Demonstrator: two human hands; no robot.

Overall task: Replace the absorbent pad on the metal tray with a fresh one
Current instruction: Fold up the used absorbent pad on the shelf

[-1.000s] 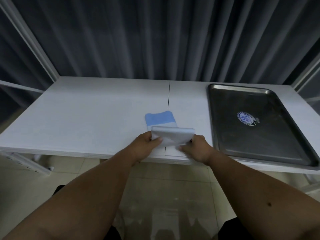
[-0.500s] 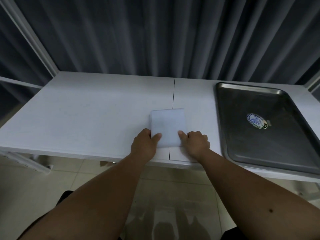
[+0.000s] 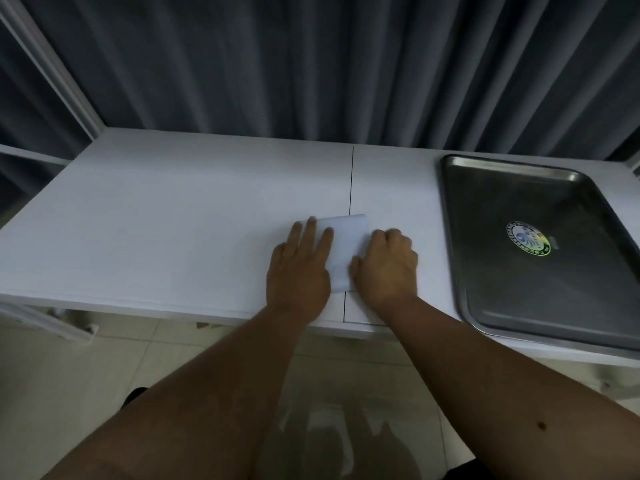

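- Folded white pad [image 3: 346, 252] lies flat on the white table [image 3: 173, 220], near the table's front edge and across its centre seam [image 3: 351, 181]
- Left hand [image 3: 299, 271] rests palm down on the pad's left side; fingers [image 3: 309, 233] straight and slightly spread, pressing the pad, tips near the pad's far edge
- Right hand [image 3: 386, 266] sits on the pad's right side; knuckles raised and fingers curled under, thumb against the pad's right edge; whether those fingers pinch the pad or only press on it cannot be told, and the hand is a little blurred
- Metal tray [image 3: 453, 237] lies on the table to the right of the pad, apart from it and from the right hand; its floor is bare steel with a round sticker [image 3: 528, 238] on it
- Dark pleated curtain [image 3: 311, 64] hangs behind the table's far edge
- Both forearms reach in over the table's front edge; tiled floor [image 3: 52, 393] shows below it
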